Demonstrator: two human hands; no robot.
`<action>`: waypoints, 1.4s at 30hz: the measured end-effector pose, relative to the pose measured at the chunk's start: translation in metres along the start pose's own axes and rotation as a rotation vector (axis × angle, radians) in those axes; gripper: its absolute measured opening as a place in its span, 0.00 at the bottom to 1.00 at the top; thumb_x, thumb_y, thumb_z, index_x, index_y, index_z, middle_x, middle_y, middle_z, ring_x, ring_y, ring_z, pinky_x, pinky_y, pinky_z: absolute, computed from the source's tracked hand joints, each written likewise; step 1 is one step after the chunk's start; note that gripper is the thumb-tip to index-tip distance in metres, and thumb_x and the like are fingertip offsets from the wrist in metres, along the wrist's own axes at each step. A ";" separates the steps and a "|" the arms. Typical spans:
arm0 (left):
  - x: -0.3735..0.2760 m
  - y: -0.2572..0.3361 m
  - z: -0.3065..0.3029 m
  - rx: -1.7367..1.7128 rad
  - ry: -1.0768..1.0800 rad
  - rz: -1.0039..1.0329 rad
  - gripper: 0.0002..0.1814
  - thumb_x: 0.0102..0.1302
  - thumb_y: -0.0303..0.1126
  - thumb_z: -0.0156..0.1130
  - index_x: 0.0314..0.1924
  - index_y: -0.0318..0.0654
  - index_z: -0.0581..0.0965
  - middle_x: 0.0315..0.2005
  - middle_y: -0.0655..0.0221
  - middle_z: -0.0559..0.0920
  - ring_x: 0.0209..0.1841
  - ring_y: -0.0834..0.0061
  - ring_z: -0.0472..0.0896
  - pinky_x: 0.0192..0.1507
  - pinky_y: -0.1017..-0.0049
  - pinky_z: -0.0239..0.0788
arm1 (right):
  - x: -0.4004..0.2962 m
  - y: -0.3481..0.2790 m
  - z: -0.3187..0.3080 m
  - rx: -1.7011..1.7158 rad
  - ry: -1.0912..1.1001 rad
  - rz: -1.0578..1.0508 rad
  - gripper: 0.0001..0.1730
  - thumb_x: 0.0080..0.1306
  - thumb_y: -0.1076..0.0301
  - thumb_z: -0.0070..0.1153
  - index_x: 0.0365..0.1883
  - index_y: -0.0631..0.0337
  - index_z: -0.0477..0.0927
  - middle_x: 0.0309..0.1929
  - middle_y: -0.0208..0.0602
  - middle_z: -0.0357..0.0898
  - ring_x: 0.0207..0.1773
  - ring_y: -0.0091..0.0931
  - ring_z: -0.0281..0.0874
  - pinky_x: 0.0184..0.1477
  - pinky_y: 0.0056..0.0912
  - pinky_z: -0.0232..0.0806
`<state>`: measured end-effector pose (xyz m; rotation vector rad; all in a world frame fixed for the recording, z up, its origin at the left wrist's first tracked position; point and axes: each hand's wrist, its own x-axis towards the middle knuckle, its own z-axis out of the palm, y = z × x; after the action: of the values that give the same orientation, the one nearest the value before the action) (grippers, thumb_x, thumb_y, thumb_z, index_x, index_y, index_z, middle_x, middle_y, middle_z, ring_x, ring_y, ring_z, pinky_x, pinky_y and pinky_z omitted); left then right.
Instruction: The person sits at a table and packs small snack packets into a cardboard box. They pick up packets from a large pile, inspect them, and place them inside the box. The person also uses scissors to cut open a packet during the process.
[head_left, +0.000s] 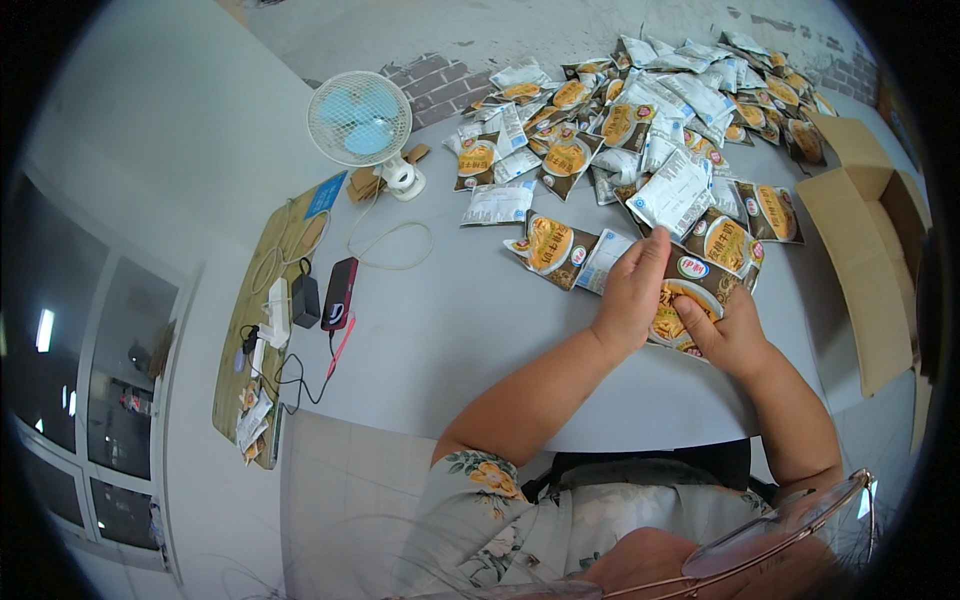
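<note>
Between my two hands is a brown milk pouch (679, 311) with an orange printed picture facing up. My left hand (634, 289) grips its left edge, and my right hand (731, 330) holds the right edge with the thumb across its front. Just beyond, a pouch with its white back up (671, 195) lies near my left thumb. Another brown pouch (724, 244) lies right behind the held one. To the left of my left hand rests a brown pouch (555, 247) beside a white-backed one (602, 259), partly hidden by that hand.
A large heap of similar pouches (660, 90) covers the table's far side. An open cardboard box (855, 255) stands at the right. On the left are a small fan (360, 120), a phone (340, 294) on a cable, a black adapter (305, 300) and a white power strip (277, 311).
</note>
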<state>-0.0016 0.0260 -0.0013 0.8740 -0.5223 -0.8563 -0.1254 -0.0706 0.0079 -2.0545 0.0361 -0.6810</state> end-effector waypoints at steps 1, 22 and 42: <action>0.001 -0.002 0.001 0.034 0.055 0.022 0.24 0.75 0.50 0.46 0.48 0.33 0.74 0.40 0.68 0.79 0.44 0.80 0.76 0.47 0.78 0.69 | 0.000 0.000 0.001 -0.002 -0.008 -0.011 0.15 0.67 0.65 0.56 0.49 0.62 0.79 0.42 0.42 0.82 0.43 0.35 0.80 0.48 0.36 0.70; 0.001 -0.006 0.003 0.497 0.101 0.174 0.28 0.73 0.53 0.49 0.43 0.28 0.74 0.35 0.63 0.80 0.38 0.75 0.76 0.42 0.74 0.69 | 0.004 0.005 -0.003 -0.076 -0.008 0.003 0.19 0.68 0.56 0.54 0.49 0.60 0.78 0.43 0.44 0.81 0.44 0.41 0.79 0.49 0.38 0.69; -0.014 -0.024 0.019 0.804 -0.058 0.417 0.25 0.70 0.50 0.56 0.48 0.30 0.74 0.38 0.52 0.82 0.41 0.55 0.81 0.44 0.64 0.72 | 0.010 0.012 0.004 0.899 0.461 0.492 0.20 0.72 0.52 0.47 0.45 0.62 0.74 0.39 0.32 0.77 0.39 0.19 0.75 0.41 0.24 0.68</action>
<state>-0.0329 0.0201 -0.0116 1.4009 -1.0923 -0.2664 -0.1121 -0.0771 0.0007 -0.9497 0.4094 -0.6718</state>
